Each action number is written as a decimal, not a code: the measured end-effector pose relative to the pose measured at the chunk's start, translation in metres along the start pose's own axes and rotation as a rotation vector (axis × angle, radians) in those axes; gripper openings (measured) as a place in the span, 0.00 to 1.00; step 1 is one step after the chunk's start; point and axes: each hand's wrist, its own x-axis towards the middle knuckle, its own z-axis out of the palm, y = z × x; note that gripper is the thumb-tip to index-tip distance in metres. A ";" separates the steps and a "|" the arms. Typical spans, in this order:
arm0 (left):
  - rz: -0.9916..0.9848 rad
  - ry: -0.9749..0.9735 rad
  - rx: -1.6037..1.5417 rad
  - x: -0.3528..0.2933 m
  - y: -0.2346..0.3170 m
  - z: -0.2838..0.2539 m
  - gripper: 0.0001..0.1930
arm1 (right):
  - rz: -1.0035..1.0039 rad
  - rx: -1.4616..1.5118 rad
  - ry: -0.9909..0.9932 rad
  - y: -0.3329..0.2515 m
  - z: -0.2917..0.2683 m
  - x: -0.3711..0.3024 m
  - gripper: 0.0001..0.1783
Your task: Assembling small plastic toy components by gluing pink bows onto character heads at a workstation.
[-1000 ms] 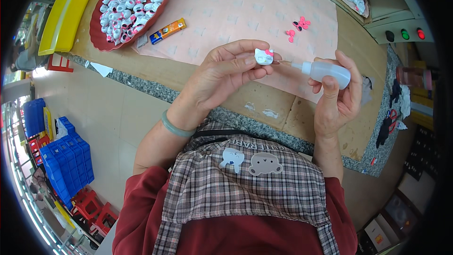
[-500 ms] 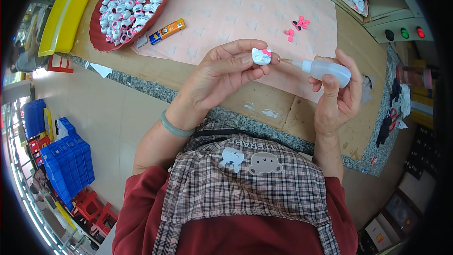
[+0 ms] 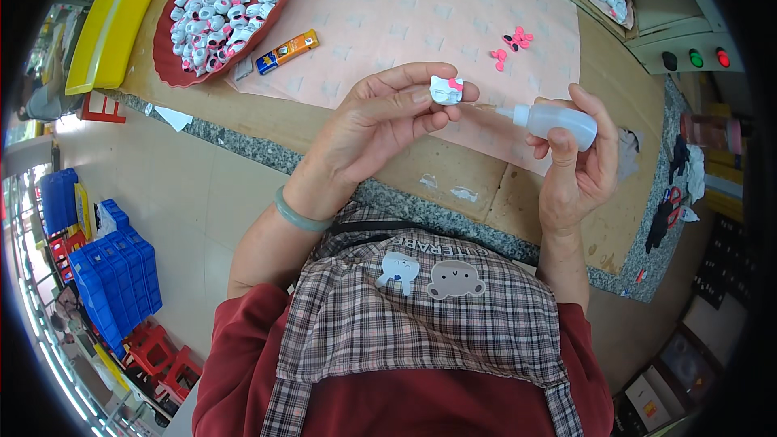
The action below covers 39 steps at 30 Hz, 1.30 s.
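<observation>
Between the thumb and fingers of my left hand (image 3: 388, 113) is a small white cat-head figurine (image 3: 445, 91) with a pink bow at its upper right. My right hand (image 3: 575, 166) is wrapped round a translucent squeeze bottle (image 3: 562, 125), lying almost level with its thin tip pointing left at the figurine. A short gap separates the tip from the figurine. Past my hands, several small pink pieces (image 3: 518, 39), with a dark one among them, lie on the pale pink sheet (image 3: 405, 12).
A red scalloped tray (image 3: 167, 57) full of white-and-pink pieces stands at the far left beside a yellow bin (image 3: 101, 40). An orange-and-blue packet (image 3: 287, 52) lies nearby. Red-handled scissors (image 3: 673, 202) lie at the right edge. Blue crates (image 3: 117, 271) stand on the floor at left.
The squeeze bottle has shifted slightly left in my right hand. The figurine has moved a little left and up, and its face is turned slightly differently.
</observation>
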 end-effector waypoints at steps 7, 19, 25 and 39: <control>-0.039 0.023 -0.018 0.000 -0.003 0.002 0.19 | 0.035 0.065 -0.010 0.002 0.002 0.000 0.21; -0.048 0.040 -0.001 0.000 -0.005 -0.002 0.19 | 0.011 0.060 0.002 0.003 0.002 0.000 0.22; -0.025 0.025 0.015 -0.001 0.000 -0.003 0.19 | 0.141 0.154 0.055 0.008 -0.006 0.005 0.21; -0.022 0.022 -0.028 0.000 0.000 -0.011 0.18 | 0.586 0.158 -0.057 0.042 -0.013 0.036 0.12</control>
